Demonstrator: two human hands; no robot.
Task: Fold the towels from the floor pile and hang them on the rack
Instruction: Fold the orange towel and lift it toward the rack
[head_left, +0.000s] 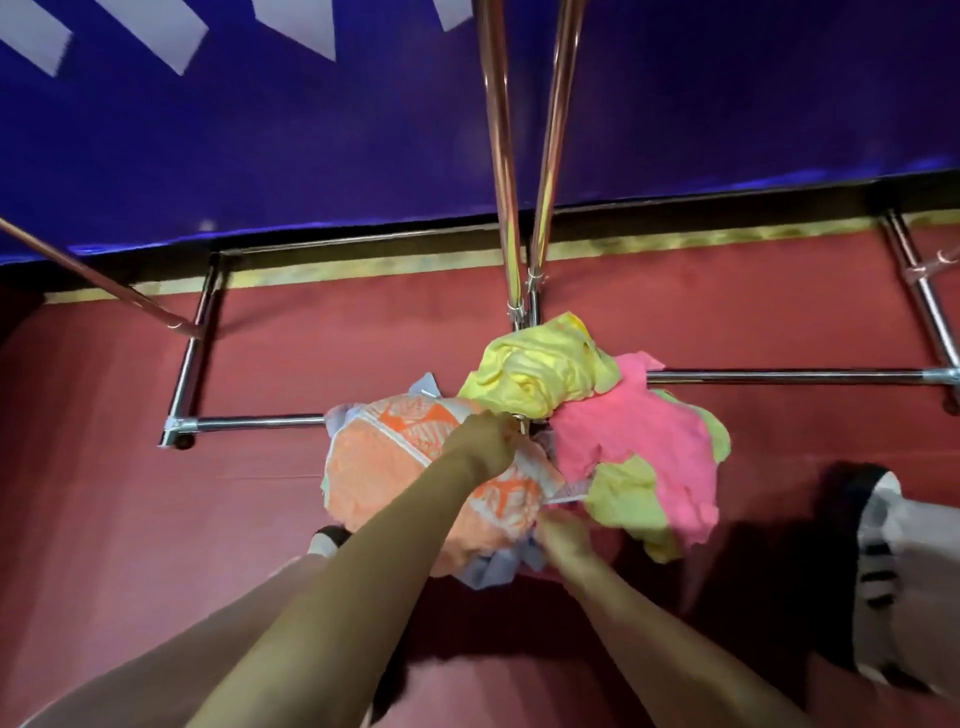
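A heap of towels lies on the red floor over the base bars of the metal rack. It holds an orange patterned towel, a yellow towel, a pink towel and a pale blue one underneath. My left hand reaches into the middle of the heap and grips a white-edged fold of the orange towel. My right hand pinches the same towel's edge at the heap's near side. Both fingertips are partly buried in cloth.
Two upright rack poles rise from the floor just behind the heap. A purple banner hangs at the back wall. Another person's foot in a striped sock stands at the right. My own foot is by the heap's left.
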